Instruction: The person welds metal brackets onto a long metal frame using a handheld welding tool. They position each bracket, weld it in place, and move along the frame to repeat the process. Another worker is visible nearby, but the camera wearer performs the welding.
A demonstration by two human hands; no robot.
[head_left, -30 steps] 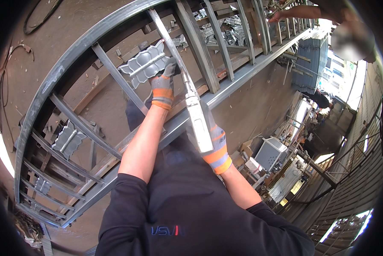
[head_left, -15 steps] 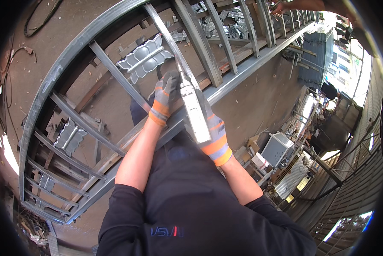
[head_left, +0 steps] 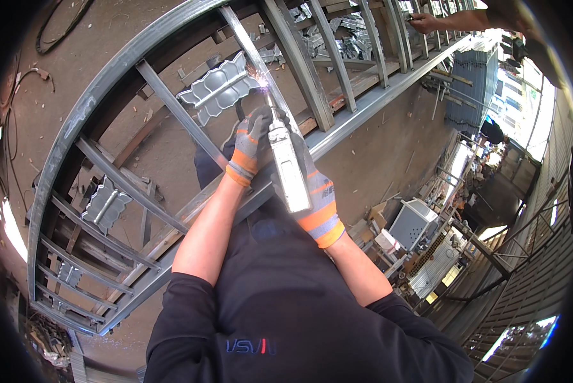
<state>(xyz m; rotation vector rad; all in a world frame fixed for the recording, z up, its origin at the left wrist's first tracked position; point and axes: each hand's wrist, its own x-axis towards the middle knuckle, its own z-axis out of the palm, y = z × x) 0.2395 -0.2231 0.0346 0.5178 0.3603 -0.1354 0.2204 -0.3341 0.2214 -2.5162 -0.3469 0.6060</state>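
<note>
My right hand [head_left: 318, 191], in a grey and orange glove, is wrapped round a pale, boxy handheld welding gun [head_left: 289, 171]. My left hand [head_left: 251, 135], gloved alike, is closed about the gun's slim front end, partly hiding it. The nozzle points up and away from me. At its tip a bright spark glows where a leaf-shaped silver metal ornament [head_left: 219, 90] meets a square metal bar [head_left: 251, 52]. This bar is part of a large curved metal frame [head_left: 101, 80]. Another ornament [head_left: 106, 205] sits between bars to the left.
At the upper right a co-worker's hand [head_left: 427, 23] reaches over the frame's bars. Loose metal pieces [head_left: 347, 39] lie piled beyond the frame. A cable [head_left: 18, 83] trails over the floor at left. A grey cabinet [head_left: 414, 223] stands on the right among clutter.
A bright spark with flying specks has appeared at the nozzle tip. The gun and my hands have shifted very slightly. The co-worker's hand has moved a little and shows more clearly.
</note>
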